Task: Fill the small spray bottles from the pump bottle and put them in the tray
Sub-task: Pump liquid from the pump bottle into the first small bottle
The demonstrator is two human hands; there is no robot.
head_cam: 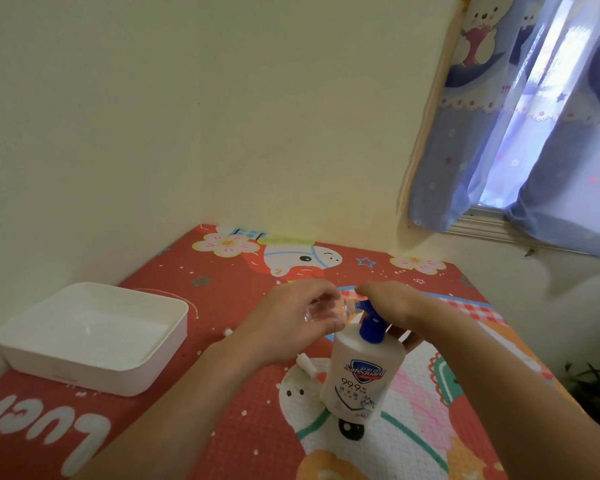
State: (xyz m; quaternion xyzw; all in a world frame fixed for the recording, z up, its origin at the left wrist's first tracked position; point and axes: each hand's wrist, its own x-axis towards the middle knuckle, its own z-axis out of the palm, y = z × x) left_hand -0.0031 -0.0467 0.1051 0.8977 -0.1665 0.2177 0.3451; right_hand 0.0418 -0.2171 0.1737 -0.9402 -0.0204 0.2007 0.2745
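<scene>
Handling notes: small spray bottle at the pump spout

Handling first. Small clear plastic spray bottle (321, 310) was judged very light and thin-walled, likely to dent under a hard squeeze and to turn slippery if soap ran down its side. Its body was the sensible place to take hold, leaving the open neck free. The left hand (293, 323) had its grip wrapped around that body, tilting the bottle almost level with the neck pointed at the blue pump spout (363, 305). The tall translucent white pump bottle (362, 370) with a blue-and-red label looked heavier and stiff, stable on its base; pressing straight down on the pump head would keep it from tipping. The right hand (392, 304) lay over the pump head; how closely its grip was closed around the head cannot be told, as its fingers curled out of sight.

Appearance. The spray bottle was colourless, capless, and showed no visible fill. Two small white spray caps (305, 364) and (227, 331) lay loose on the red cartoon-printed mat (222, 393) covering the worktop. The white rectangular plastic tray (146, 368) stood well apart to the left, holding no bottles.
</scene>
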